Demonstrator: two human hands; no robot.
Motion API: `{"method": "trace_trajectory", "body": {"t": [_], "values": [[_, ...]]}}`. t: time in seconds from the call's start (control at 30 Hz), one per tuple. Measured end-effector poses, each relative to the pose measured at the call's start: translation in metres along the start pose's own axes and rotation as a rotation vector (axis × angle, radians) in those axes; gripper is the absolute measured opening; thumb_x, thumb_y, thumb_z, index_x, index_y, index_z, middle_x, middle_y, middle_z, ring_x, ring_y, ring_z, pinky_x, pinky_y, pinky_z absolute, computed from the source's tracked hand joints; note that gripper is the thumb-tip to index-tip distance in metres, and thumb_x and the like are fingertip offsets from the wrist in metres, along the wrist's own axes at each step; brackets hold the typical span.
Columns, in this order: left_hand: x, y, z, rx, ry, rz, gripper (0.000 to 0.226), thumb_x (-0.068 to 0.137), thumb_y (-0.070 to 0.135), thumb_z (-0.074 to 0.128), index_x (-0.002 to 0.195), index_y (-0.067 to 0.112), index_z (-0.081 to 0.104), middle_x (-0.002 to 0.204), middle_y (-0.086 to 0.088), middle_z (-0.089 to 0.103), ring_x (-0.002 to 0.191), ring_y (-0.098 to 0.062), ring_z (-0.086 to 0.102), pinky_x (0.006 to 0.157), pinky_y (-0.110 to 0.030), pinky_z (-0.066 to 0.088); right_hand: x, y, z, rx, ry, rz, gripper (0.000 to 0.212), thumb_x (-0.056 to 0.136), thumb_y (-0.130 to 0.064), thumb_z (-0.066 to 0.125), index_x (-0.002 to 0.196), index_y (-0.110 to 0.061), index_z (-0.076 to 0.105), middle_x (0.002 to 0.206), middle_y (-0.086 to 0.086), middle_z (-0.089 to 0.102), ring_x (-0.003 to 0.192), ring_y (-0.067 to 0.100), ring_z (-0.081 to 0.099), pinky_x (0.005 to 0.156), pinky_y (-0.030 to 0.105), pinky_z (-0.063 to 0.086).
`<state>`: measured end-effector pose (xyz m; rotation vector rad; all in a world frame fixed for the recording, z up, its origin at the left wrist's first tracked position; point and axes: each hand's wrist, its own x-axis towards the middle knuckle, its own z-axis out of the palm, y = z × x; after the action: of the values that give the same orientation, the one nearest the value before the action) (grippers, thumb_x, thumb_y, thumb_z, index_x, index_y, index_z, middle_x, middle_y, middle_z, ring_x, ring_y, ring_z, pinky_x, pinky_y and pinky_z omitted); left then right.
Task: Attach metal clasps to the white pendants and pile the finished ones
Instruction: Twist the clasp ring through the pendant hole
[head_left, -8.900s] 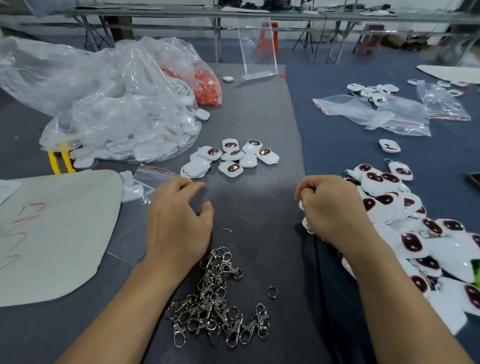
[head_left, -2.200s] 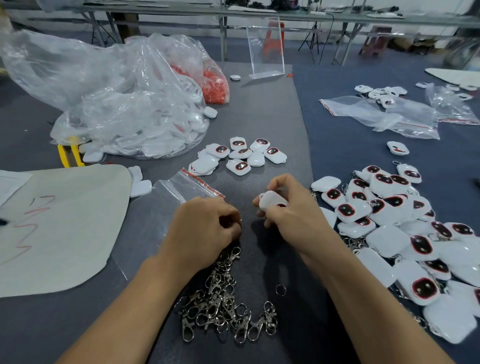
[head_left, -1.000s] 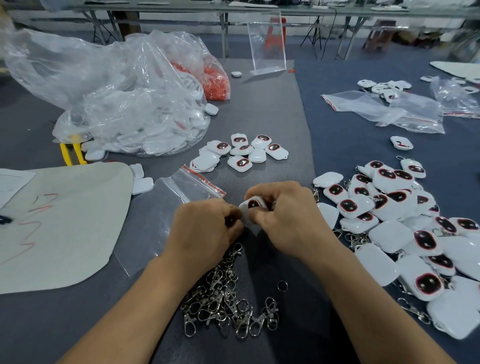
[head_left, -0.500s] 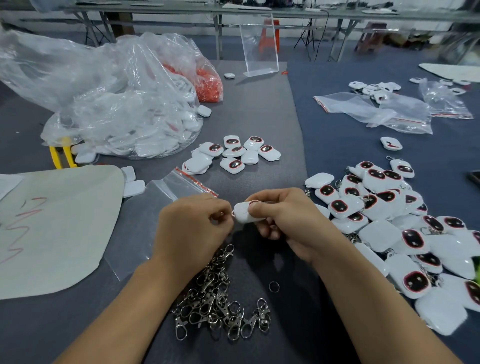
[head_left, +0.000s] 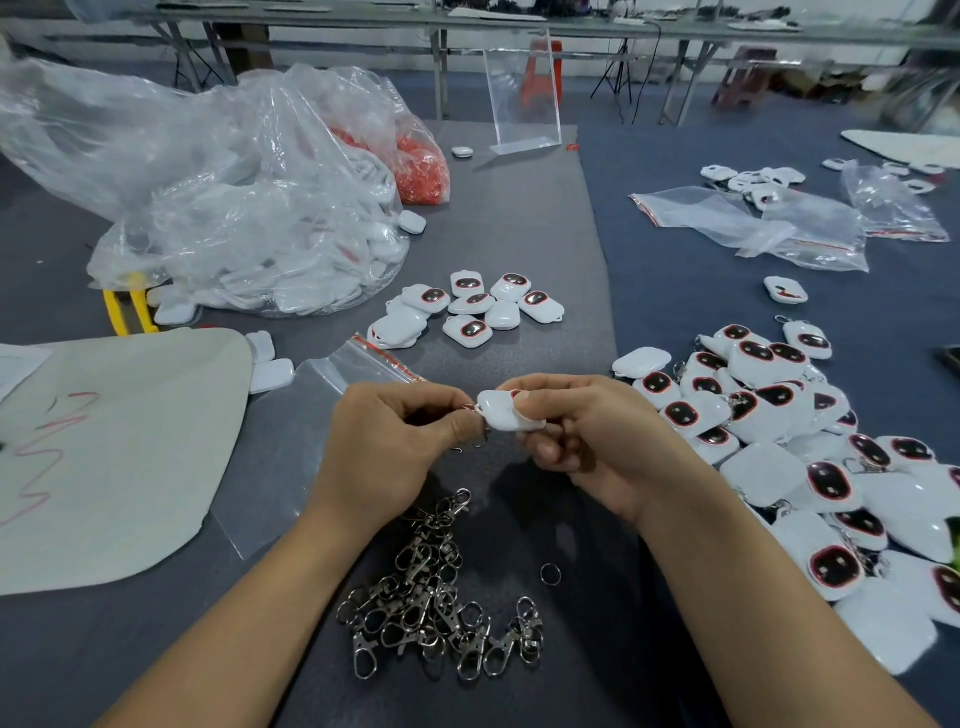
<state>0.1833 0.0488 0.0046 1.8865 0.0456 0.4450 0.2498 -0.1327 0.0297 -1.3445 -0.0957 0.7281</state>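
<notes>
Grey sheet (head_left: 119, 467) with illegible red scribble, left hand (head_left: 395, 447) pinching a metal clasp (head_left: 474, 408) against the white pendant (head_left: 501, 418), loose clasps (head_left: 436, 597) heaped below, right hand (head_left: 597, 441) gripping that pendant above the mat, finished pile (head_left: 779, 441) at right.

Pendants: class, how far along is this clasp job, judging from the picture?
Done: a big pile at right looks finished. In hand: the right grip holds one pendant while the left grip pinches a clasp at its corner. To do: a small group ahead, a full bag and a heap of loose clasps.
</notes>
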Motion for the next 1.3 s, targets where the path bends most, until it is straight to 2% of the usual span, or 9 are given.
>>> {"method": "trace_trajectory", "body": {"t": [0.2,0.43,0.6,0.73,0.83,0.93,1.07,1.17,1.3], "values": [[-0.001,0.004,-0.001,-0.001,-0.037,0.002,0.011,0.068,0.025,0.086,0.076,0.031,0.081,0.068,-0.002,0.071,0.063,-0.007,0.056,0.061,-0.033,0.045,-0.001,0.0,-0.001,-0.058,0.012,-0.047,0.022,0.089,0.004,0.061,0.084,-0.008,0.078,0.068,0.013,0.061,0.041,0.013,0.039,0.037,0.02,0.025],[-0.009,0.004,0.002,0.511,0.048,0.209,0.011,0.072,0.025,0.072,0.067,0.015,0.072,0.065,0.006,0.055,0.056,-0.007,0.047,0.051,-0.018,0.032,0.001,0.008,0.009,-0.035,0.093,-0.099,0.015,0.091,0.006,0.062,0.093,-0.002,0.075,0.066,0.011,0.065,0.04,0.013,0.046,0.036,0.02,0.029],[-0.003,0.009,0.003,-0.149,0.066,-0.063,0.022,0.073,0.003,0.084,0.076,0.024,0.082,0.068,0.004,0.074,0.061,-0.003,0.063,0.061,-0.017,0.051,0.002,0.004,0.011,0.164,0.022,-0.027,0.019,0.092,0.003,0.056,0.096,-0.002,0.074,0.069,0.01,0.066,0.044,0.011,0.047,0.039,0.017,0.031],[-0.004,0.014,0.007,-0.427,-0.006,-0.228,0.009,0.069,0.02,0.08,0.077,0.017,0.083,0.059,0.005,0.063,0.053,-0.002,0.049,0.052,-0.012,0.041,0.0,0.004,0.013,0.214,-0.011,-0.023,0.02,0.093,0.003,0.053,0.096,-0.002,0.072,0.067,0.008,0.063,0.044,0.01,0.046,0.039,0.016,0.03],[-0.003,0.012,0.002,-0.179,0.044,-0.102,0.016,0.078,0.007,0.081,0.076,0.022,0.083,0.061,0.004,0.069,0.057,-0.007,0.056,0.056,-0.021,0.046,-0.002,0.004,0.014,0.19,0.034,-0.053,0.019,0.092,0.003,0.055,0.094,-0.004,0.073,0.067,0.009,0.065,0.043,0.01,0.046,0.04,0.017,0.03],[-0.004,0.009,-0.001,0.283,0.046,0.171,0.012,0.081,0.016,0.076,0.07,0.02,0.078,0.065,0.002,0.066,0.065,-0.015,0.062,0.064,-0.033,0.048,-0.003,0.005,0.014,0.105,0.104,-0.131,0.013,0.089,0.001,0.064,0.091,-0.006,0.075,0.065,0.009,0.066,0.041,0.011,0.045,0.039,0.019,0.029],[-0.009,0.005,0.001,0.737,-0.035,0.425,0.016,0.082,0.02,0.067,0.072,0.012,0.075,0.063,0.001,0.058,0.064,-0.019,0.053,0.062,-0.036,0.041,-0.007,0.012,0.021,-0.246,0.202,-0.391,0.011,0.077,-0.005,0.074,0.084,-0.012,0.078,0.055,0.004,0.063,0.039,0.014,0.047,0.04,0.019,0.035],[-0.009,0.007,0.0,0.594,0.026,0.337,0.009,0.08,0.023,0.07,0.08,0.02,0.078,0.068,0.005,0.064,0.065,-0.015,0.056,0.063,-0.035,0.045,-0.006,0.012,0.023,-0.223,0.226,-0.442,0.013,0.072,-0.013,0.073,0.085,-0.014,0.079,0.055,0.009,0.063,0.039,0.015,0.048,0.039,0.018,0.035],[-0.005,0.011,0.007,0.156,0.037,0.029,0.012,0.073,0.033,0.076,0.085,0.035,0.079,0.069,0.009,0.07,0.061,-0.007,0.059,0.06,-0.026,0.046,-0.004,0.005,0.016,0.017,0.184,-0.271,0.015,0.085,-0.006,0.065,0.086,-0.007,0.08,0.067,0.016,0.066,0.039,0.013,0.046,0.038,0.021,0.029]]}}
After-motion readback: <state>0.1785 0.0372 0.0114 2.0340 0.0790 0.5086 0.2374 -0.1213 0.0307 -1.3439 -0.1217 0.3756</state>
